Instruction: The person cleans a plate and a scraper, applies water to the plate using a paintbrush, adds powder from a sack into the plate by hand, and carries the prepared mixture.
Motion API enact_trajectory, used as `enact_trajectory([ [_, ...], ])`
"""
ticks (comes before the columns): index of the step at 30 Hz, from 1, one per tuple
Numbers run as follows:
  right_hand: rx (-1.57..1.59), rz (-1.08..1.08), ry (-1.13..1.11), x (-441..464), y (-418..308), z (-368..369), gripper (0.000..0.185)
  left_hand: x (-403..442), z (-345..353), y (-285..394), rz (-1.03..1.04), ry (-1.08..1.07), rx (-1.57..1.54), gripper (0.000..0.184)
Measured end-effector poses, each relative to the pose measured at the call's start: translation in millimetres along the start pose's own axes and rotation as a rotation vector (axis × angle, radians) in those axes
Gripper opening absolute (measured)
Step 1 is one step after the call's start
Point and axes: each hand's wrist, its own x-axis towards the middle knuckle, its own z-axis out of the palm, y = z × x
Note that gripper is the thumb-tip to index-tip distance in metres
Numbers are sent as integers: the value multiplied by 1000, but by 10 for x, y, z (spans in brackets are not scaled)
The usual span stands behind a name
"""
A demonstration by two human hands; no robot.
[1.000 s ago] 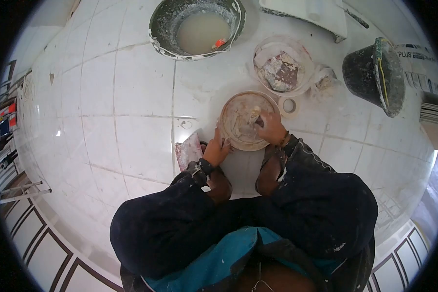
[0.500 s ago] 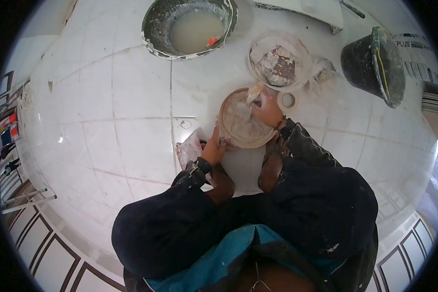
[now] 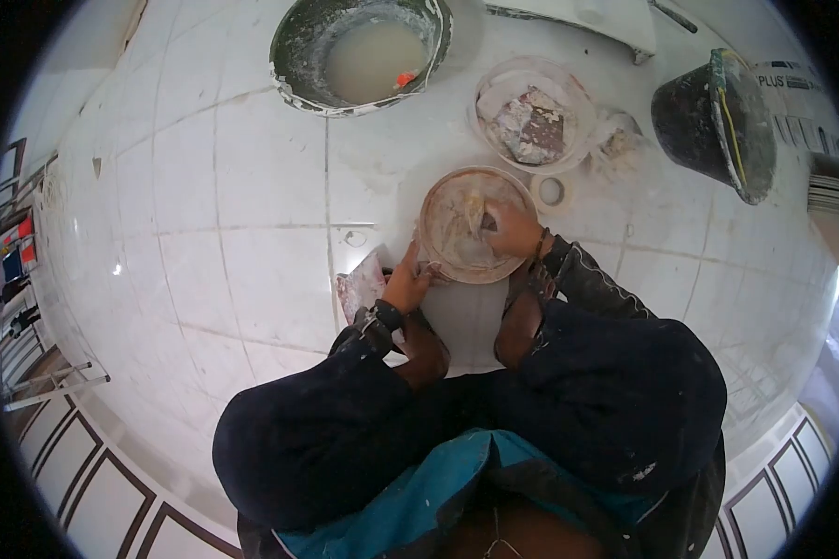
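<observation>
A round, dust-coated tub [image 3: 455, 272] stands on the floor between my feet, a pale, smeared layer inside it. My left hand [image 3: 408, 282] grips its left rim, fingers along the outer side. Inside the tub, my right hand [image 3: 515, 230] is closed around a putty knife [image 3: 475, 212] with a yellowish handle; its blade is low in the tub and hard to make out. Beside my left hand lies a crumpled, stained plastic packet [image 3: 362, 287]. A roll of tape [image 3: 552, 191] lies by the tub's upper right edge.
A large dark bucket [image 3: 289, 88] with cloudy water stands at the top. Right of it sits a clear basin [image 3: 583, 102] holding a crusted block, beside a crumpled plastic bag [image 3: 622, 149]. A black bucket [image 3: 690, 121] lies tilted at the right. Metal legs [image 3: 56, 384] stand at the left.
My right hand has moved down and slightly left with the putty knife, from the tub's upper right edge into its middle. My left hand stays on the rim.
</observation>
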Motion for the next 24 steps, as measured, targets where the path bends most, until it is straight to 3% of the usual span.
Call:
enact_trajectory([
  [2, 1, -18, 71, 71, -73, -47, 44, 3, -8, -144, -14, -8, 22, 73],
  [4, 63, 222, 253, 192, -189, -96, 45, 29, -13, -179, -6, -1, 30, 74],
  [8, -165, 13, 200, 159, -151, 2, 42, -18, -23, 24, -55, -16, -122, 76],
  [10, -137, -4, -36, 152, -149, -15, 37, 4, -38, -18, -11, 17, 185, 74],
  [14, -64, 100, 148, 264, -237, -101, 36, -12, -18, -159, 39, 53, 285, 73],
  [16, -110, -18, 188, 259, -217, 13, 38, -41, -21, 74, -84, -26, -71, 72],
  [17, -108, -20, 193, 243, -209, 22, 38, -35, -31, 68, -82, -27, -66, 72],
  [19, -48, -2, -44, 216, -265, -12, 39, -5, -35, 1, 29, 11, 108, 74],
  [22, 4, 112, 55, 250, -362, -53, 45, 17, -49, -68, -45, -42, 186, 78],
  [24, -54, 82, -14, 211, -257, 33, 46, -34, -38, 25, -45, -44, 155, 77],
])
